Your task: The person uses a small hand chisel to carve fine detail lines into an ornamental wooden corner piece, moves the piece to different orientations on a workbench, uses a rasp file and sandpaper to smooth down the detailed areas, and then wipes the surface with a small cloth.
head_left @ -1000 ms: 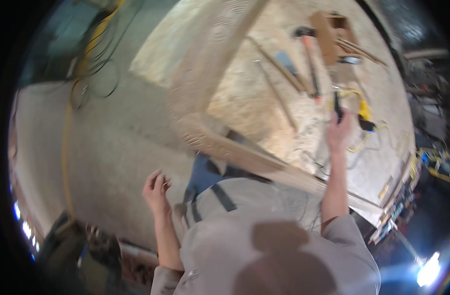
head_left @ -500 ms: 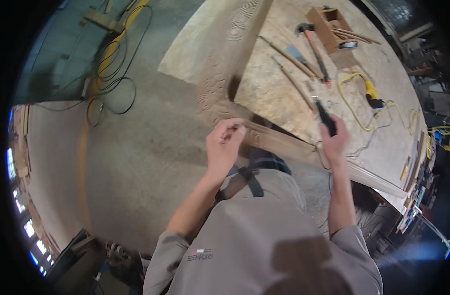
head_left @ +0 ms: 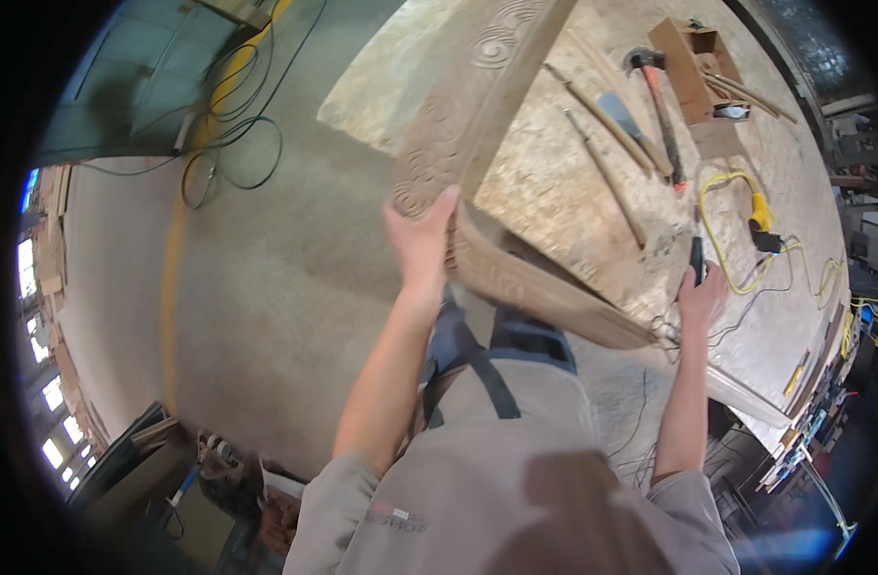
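A carved wooden frame piece (head_left: 463, 101) with scroll patterns lies along the near-left side of the work table, its corner toward me. My left hand (head_left: 422, 235) is closed around that corner, thumb on the carved face; some fingers are hidden. To the right, low by the tabletop, my right hand (head_left: 704, 299) is wrapped round a black-handled tool (head_left: 698, 257). Its working end cannot be made out. The frame's plainer lower rail (head_left: 554, 297) runs between my two hands, close to my waist.
On the table (head_left: 564, 163) lie a hammer (head_left: 662, 115), a flat blue-bladed tool (head_left: 623, 120), and long wooden-handled tools (head_left: 607, 177). Beyond are a cardboard box (head_left: 686, 72) with wooden handles and a yellow cord (head_left: 707, 216) with a plug. Dark cable (head_left: 252, 144) loops on the floor at left.
My left hand has moved from above the lower rail onto the frame's corner and grips it. My right hand has shifted right and lower with the black-handled tool. The view has shifted slightly.
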`<state>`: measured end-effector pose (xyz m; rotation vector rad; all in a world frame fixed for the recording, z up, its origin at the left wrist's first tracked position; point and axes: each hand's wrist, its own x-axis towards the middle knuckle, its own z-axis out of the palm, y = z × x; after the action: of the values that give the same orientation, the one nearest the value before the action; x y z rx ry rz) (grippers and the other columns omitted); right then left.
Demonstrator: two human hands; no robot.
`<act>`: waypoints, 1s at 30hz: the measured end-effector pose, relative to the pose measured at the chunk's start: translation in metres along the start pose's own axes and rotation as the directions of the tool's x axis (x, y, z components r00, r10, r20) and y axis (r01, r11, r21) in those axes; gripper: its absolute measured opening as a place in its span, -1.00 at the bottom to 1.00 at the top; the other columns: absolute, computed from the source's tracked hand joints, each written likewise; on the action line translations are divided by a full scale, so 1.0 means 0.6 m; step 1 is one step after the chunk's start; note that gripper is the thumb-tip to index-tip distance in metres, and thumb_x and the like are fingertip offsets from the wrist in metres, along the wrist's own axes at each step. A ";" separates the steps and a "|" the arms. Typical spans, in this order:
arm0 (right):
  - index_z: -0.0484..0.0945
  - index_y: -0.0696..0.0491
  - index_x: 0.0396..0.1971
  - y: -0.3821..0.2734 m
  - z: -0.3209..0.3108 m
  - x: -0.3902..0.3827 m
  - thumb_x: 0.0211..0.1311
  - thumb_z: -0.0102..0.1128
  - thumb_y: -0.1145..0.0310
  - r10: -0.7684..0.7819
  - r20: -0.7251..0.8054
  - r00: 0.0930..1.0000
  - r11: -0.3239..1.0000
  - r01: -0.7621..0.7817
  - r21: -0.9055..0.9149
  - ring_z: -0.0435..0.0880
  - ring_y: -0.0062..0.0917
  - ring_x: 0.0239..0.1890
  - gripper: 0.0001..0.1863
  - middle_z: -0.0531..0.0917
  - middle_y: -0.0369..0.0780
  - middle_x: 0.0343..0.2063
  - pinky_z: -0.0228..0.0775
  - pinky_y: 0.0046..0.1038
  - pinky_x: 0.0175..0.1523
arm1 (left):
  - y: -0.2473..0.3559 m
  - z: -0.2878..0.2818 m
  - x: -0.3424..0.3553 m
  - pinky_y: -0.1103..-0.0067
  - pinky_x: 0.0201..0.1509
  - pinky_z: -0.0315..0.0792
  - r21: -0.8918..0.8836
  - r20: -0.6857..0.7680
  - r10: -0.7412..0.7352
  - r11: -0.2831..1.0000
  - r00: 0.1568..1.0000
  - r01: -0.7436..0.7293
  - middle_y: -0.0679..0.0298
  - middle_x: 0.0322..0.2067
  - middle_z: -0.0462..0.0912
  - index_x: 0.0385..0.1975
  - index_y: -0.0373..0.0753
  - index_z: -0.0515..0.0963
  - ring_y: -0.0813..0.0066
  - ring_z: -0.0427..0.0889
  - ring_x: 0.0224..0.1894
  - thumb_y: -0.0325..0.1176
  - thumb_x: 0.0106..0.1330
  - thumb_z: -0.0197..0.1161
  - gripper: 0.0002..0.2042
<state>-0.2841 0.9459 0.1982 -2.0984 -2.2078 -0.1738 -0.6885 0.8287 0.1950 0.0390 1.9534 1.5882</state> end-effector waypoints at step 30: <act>0.54 0.14 -0.17 -0.253 0.054 0.072 0.26 0.25 0.41 -0.482 -0.080 0.873 0.801 0.475 0.364 0.57 -0.11 -0.20 -0.80 0.58 -0.06 -0.30 0.41 -0.16 -0.11 | -0.020 0.008 -0.016 0.31 0.32 0.34 0.351 -0.090 0.248 0.914 0.965 -0.202 -0.07 0.17 0.39 0.41 -0.42 0.14 0.05 0.44 0.23 -0.15 -0.02 0.57 0.01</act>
<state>-0.4375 0.9858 0.1691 -1.3238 -2.4967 0.2221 -0.6739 0.8259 0.1878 0.3174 2.3834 1.4005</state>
